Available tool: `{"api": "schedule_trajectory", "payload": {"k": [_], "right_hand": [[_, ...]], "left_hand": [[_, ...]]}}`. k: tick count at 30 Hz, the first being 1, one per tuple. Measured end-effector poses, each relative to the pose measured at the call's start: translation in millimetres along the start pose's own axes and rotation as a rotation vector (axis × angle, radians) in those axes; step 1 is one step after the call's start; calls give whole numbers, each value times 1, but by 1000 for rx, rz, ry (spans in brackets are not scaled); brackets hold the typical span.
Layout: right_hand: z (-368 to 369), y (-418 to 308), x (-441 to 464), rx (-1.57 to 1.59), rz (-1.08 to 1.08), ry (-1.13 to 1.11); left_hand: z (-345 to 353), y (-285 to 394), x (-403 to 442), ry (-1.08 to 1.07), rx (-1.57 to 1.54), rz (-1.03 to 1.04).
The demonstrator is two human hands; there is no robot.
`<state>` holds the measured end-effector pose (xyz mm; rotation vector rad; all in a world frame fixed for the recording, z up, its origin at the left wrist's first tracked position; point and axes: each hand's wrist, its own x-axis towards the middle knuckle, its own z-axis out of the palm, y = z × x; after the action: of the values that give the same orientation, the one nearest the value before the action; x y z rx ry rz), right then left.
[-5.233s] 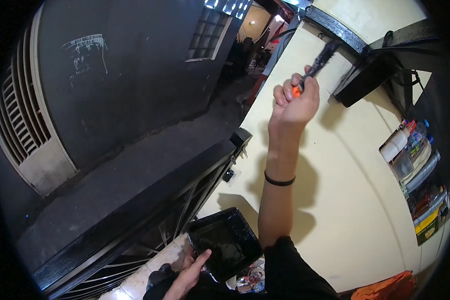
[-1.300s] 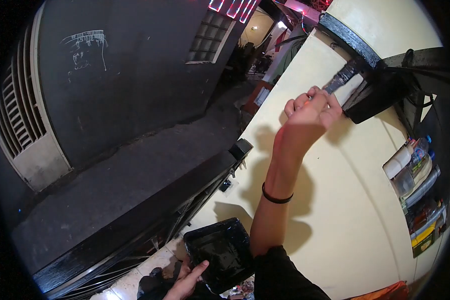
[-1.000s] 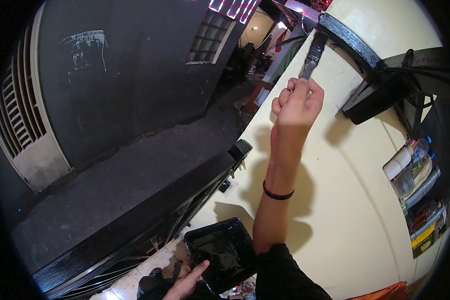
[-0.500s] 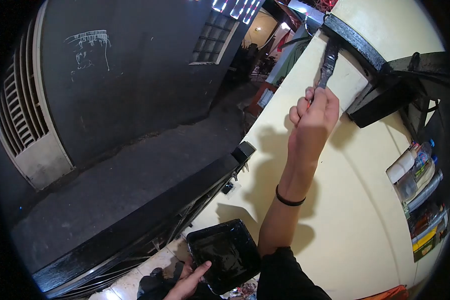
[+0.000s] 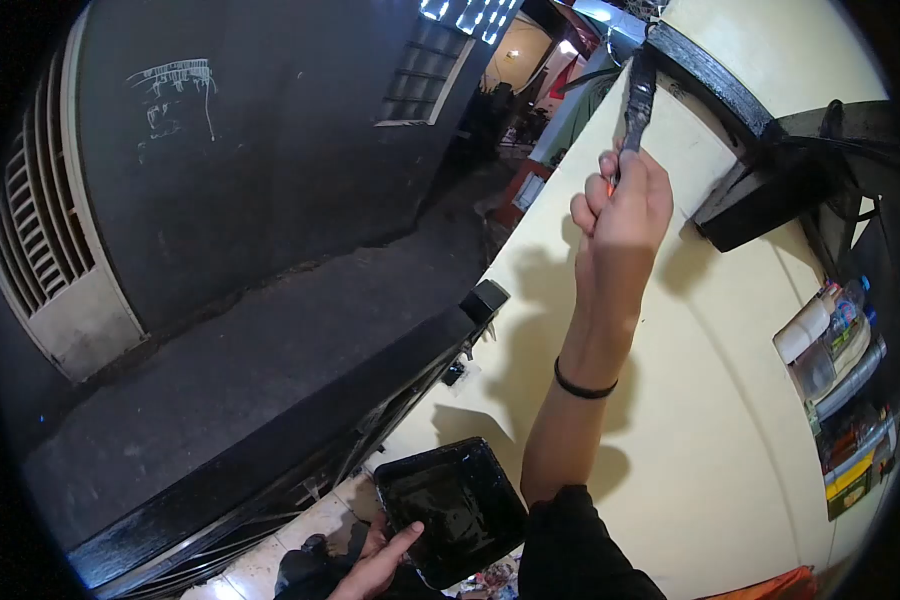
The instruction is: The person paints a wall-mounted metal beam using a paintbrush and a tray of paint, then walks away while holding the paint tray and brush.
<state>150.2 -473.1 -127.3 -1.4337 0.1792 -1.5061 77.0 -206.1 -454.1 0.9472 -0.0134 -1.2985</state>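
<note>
- The right hand is raised high in the view, fingers curled snugly around the handle of a paintbrush; a bit of orange handle shows between them.
- The left hand is low in the view, gripping the near side of a black tray, its thumb over the rim; the other fingers are mostly hidden.
- The key relation is between the paintbrush and a curved black beam. The bristles point away from the person, up the view, and end right at the beam's left end; whether they touch it or only overlap it in view, I cannot tell.
- The paintbrush's long axis runs nearly straight up the view, leaning a little right, while the beam slopes from upper left down to the right, so the two lines meet at an angle.
- The right hand is much the nearer to the beam; the left hand and tray are well apart from it, below and to the left.
- The right forearm, with a dark wristband, stretches across a cream wall. A black box-like piece is below the beam, right of the right hand.
- The tray, shiny and dark inside, is just right of a black gate rail.
</note>
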Motion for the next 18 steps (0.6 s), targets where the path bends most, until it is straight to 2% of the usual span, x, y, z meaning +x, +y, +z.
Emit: {"api": "schedule_trajectory", "payload": {"k": [9,18], "right_hand": [[-20,-10,-18,62,-109,165],[-4,-4,-7,41,-32,-16]], "left_hand": [[-4,0,2,-52,-67,-40],[-9,-5,8,-50,47,56]]}}
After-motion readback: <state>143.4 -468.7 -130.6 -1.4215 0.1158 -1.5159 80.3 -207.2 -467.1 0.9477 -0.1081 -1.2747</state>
